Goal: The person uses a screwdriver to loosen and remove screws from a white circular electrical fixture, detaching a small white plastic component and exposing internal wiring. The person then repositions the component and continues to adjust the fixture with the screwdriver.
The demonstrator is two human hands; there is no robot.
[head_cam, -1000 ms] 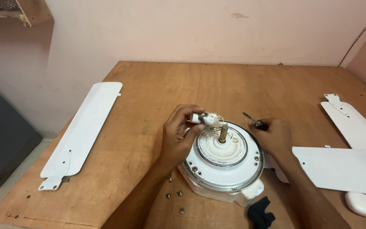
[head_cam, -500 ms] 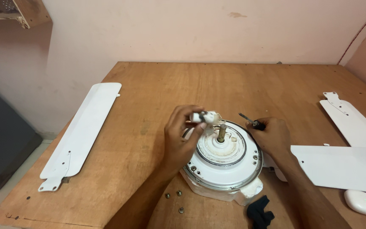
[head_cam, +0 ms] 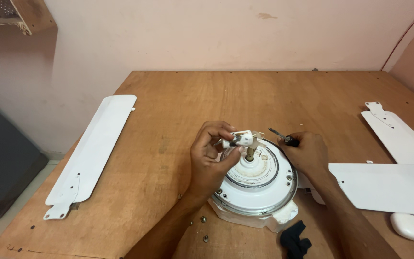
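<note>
1. Head view, centre: a round white fan motor (head_cam: 257, 180) lies flat on the wooden worktop (head_cam: 178, 105), its short metal shaft (head_cam: 250, 153) pointing straight up. It sits on a pale block (head_cam: 245, 218) that lifts it a little, likely so it rests level and does not rock.

2. Head view, left hand (head_cam: 212, 160): its grip is closed on a small white connector block (head_cam: 239, 139), pinched between thumb and fingertips just above the motor's far-left rim. Holding it up there keeps the part off the housing, and the palm rests against the motor's side, which looks to steady both.

3. Head view, right hand (head_cam: 307, 153): its grip is clenched around a screwdriver (head_cam: 283, 137), whose dark handle end and thin metal tip stick out towards the connector block. The tip stands close to the block but apart from it; whether it points at a screw I cannot tell.

4. Head view, surroundings: three white fan blades lie spread out well away from the motor, one on the left (head_cam: 92, 153) and two on the right (head_cam: 394, 184), leaving room around it. Small loose screws (head_cam: 203, 219) sit on the worktop near the left forearm, within reach. A black cloth (head_cam: 295, 240) lies just in front of the motor, and a white rounded device (head_cam: 411, 226) rests at the right edge.
</note>
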